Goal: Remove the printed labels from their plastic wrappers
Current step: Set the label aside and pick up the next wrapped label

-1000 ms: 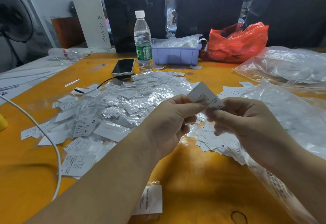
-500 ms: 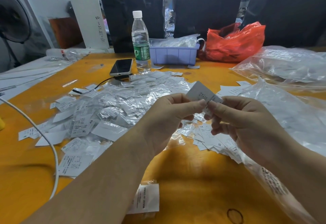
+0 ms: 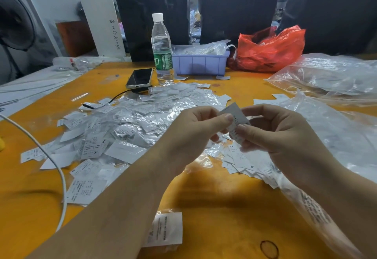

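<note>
Wrapped label (image 3: 234, 119), raised above orange table (image 3: 220, 203) near heap of wrapped labels (image 3: 142, 120); pinched by left hand (image 3: 195, 134) and right hand (image 3: 279, 136), fingers curled; best parted by holding film firmly, sliding paper out straight.

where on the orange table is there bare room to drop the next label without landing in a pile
Bare orange table lies near the front edge, between the forearms and short of the loose label. Another strip lies right of the purple bin, before the clear bags. The wrapper heap crowds the middle.
</note>
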Demonstrator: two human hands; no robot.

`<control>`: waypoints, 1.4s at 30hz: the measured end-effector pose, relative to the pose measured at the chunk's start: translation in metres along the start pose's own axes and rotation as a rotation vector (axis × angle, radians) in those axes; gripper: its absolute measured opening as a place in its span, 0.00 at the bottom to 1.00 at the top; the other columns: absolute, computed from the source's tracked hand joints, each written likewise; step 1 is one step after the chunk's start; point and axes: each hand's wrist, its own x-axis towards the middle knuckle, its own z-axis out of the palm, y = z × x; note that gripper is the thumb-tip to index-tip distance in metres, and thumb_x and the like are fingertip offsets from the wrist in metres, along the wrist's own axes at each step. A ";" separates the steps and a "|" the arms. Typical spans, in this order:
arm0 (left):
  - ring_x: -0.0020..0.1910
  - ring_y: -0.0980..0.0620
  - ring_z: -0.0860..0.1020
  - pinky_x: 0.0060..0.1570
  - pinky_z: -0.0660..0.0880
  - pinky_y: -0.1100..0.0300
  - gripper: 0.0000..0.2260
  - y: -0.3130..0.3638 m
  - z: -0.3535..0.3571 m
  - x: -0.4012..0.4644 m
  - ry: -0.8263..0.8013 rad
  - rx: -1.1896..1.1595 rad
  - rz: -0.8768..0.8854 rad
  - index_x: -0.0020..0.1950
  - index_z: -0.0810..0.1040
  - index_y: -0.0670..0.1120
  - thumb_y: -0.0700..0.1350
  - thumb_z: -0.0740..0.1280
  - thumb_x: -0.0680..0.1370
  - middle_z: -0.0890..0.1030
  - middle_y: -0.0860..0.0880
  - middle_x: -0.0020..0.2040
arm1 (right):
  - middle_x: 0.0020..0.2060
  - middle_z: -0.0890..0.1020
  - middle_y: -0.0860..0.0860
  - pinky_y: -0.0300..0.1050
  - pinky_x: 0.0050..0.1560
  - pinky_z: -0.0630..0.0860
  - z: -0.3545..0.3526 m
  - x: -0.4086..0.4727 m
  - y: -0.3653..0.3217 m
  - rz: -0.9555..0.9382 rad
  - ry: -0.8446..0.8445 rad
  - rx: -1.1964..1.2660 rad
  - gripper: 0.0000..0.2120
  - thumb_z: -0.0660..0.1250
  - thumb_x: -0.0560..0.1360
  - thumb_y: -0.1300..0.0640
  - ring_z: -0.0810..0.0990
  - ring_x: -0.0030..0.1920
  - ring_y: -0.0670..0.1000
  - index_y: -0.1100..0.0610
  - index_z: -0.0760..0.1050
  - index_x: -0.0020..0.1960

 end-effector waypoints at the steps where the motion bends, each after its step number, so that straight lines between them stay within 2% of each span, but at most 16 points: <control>1: 0.30 0.60 0.74 0.31 0.69 0.73 0.05 -0.001 0.000 0.000 0.017 -0.013 0.005 0.43 0.81 0.44 0.44 0.69 0.78 0.80 0.53 0.34 | 0.37 0.85 0.59 0.44 0.36 0.81 0.001 0.000 0.000 -0.002 -0.001 -0.003 0.19 0.72 0.63 0.59 0.81 0.33 0.53 0.60 0.79 0.54; 6: 0.29 0.61 0.74 0.30 0.70 0.71 0.05 -0.002 0.000 0.000 0.100 -0.043 0.067 0.45 0.81 0.39 0.41 0.69 0.78 0.79 0.55 0.31 | 0.39 0.85 0.62 0.44 0.37 0.82 0.002 0.000 0.000 0.018 -0.049 0.027 0.23 0.72 0.62 0.62 0.82 0.34 0.53 0.58 0.78 0.57; 11: 0.30 0.63 0.76 0.30 0.70 0.72 0.04 -0.003 0.002 -0.001 0.142 0.037 0.122 0.44 0.81 0.43 0.42 0.69 0.78 0.81 0.55 0.32 | 0.39 0.85 0.60 0.44 0.39 0.81 0.001 0.000 -0.001 0.036 -0.133 -0.010 0.25 0.73 0.61 0.63 0.82 0.36 0.54 0.58 0.78 0.58; 14: 0.31 0.61 0.76 0.31 0.71 0.71 0.03 -0.003 0.006 -0.002 0.080 0.014 0.104 0.47 0.80 0.43 0.42 0.68 0.78 0.80 0.55 0.33 | 0.39 0.85 0.59 0.45 0.38 0.82 0.002 0.000 0.000 0.022 -0.099 -0.027 0.23 0.72 0.62 0.61 0.82 0.34 0.54 0.61 0.78 0.57; 17: 0.34 0.59 0.76 0.33 0.71 0.70 0.02 -0.002 0.006 -0.001 0.021 0.000 0.065 0.48 0.79 0.48 0.46 0.69 0.78 0.81 0.52 0.39 | 0.38 0.85 0.57 0.44 0.37 0.82 0.000 0.000 0.001 -0.007 -0.027 -0.025 0.16 0.72 0.64 0.59 0.82 0.33 0.52 0.62 0.79 0.51; 19: 0.35 0.61 0.77 0.33 0.71 0.71 0.08 -0.002 0.006 -0.001 -0.029 0.032 0.010 0.48 0.79 0.50 0.52 0.72 0.73 0.81 0.52 0.41 | 0.36 0.85 0.56 0.43 0.37 0.82 -0.001 0.001 0.002 -0.018 0.020 -0.008 0.13 0.72 0.65 0.57 0.82 0.33 0.51 0.62 0.80 0.47; 21: 0.35 0.61 0.77 0.33 0.71 0.71 0.10 -0.003 0.008 -0.002 -0.094 0.107 -0.024 0.48 0.79 0.48 0.52 0.74 0.73 0.81 0.52 0.40 | 0.37 0.86 0.55 0.46 0.39 0.83 -0.002 0.002 0.003 -0.002 0.038 0.024 0.15 0.72 0.64 0.55 0.84 0.36 0.52 0.63 0.79 0.46; 24: 0.36 0.58 0.77 0.37 0.73 0.66 0.07 -0.007 0.012 -0.003 -0.115 0.183 -0.030 0.48 0.80 0.44 0.47 0.71 0.77 0.81 0.48 0.40 | 0.41 0.86 0.57 0.52 0.44 0.82 -0.003 0.003 0.005 0.050 0.027 0.059 0.19 0.73 0.63 0.52 0.85 0.43 0.56 0.64 0.79 0.48; 26: 0.37 0.57 0.78 0.39 0.74 0.63 0.05 -0.007 0.012 -0.002 -0.104 0.221 -0.029 0.46 0.80 0.43 0.44 0.69 0.78 0.83 0.47 0.42 | 0.42 0.85 0.57 0.46 0.40 0.81 -0.003 0.004 0.007 0.080 0.030 0.068 0.18 0.74 0.60 0.50 0.82 0.41 0.53 0.61 0.81 0.44; 28: 0.36 0.57 0.78 0.38 0.74 0.64 0.04 -0.006 0.010 -0.002 -0.085 0.214 -0.024 0.44 0.80 0.44 0.42 0.68 0.78 0.84 0.50 0.40 | 0.40 0.83 0.55 0.41 0.35 0.78 -0.003 0.005 0.008 0.105 0.023 0.073 0.18 0.75 0.58 0.48 0.79 0.37 0.49 0.58 0.83 0.42; 32: 0.36 0.57 0.79 0.40 0.74 0.62 0.04 -0.006 0.004 -0.001 -0.028 0.197 -0.004 0.41 0.80 0.46 0.42 0.71 0.76 0.85 0.46 0.42 | 0.34 0.81 0.49 0.40 0.32 0.76 -0.004 0.006 0.008 0.125 0.009 0.082 0.13 0.75 0.56 0.49 0.76 0.31 0.45 0.50 0.86 0.40; 35: 0.35 0.58 0.80 0.36 0.74 0.67 0.04 -0.005 0.001 -0.001 -0.015 0.189 -0.003 0.41 0.80 0.46 0.41 0.71 0.75 0.85 0.46 0.41 | 0.32 0.80 0.50 0.41 0.32 0.75 -0.004 0.008 0.007 0.137 0.021 0.113 0.05 0.75 0.58 0.53 0.76 0.30 0.46 0.50 0.84 0.34; 39: 0.34 0.59 0.80 0.33 0.73 0.70 0.02 -0.004 -0.001 0.000 -0.014 0.186 -0.026 0.42 0.79 0.44 0.40 0.70 0.75 0.85 0.49 0.39 | 0.35 0.80 0.52 0.39 0.32 0.75 -0.005 0.006 0.006 0.112 0.002 0.104 0.11 0.75 0.58 0.53 0.75 0.31 0.46 0.53 0.85 0.40; 42: 0.34 0.59 0.80 0.33 0.73 0.69 0.02 -0.005 -0.002 0.000 -0.023 0.181 -0.042 0.42 0.78 0.43 0.40 0.68 0.75 0.85 0.50 0.39 | 0.36 0.80 0.53 0.39 0.32 0.75 -0.006 0.006 0.005 0.088 0.008 0.120 0.12 0.75 0.58 0.52 0.75 0.31 0.46 0.53 0.86 0.40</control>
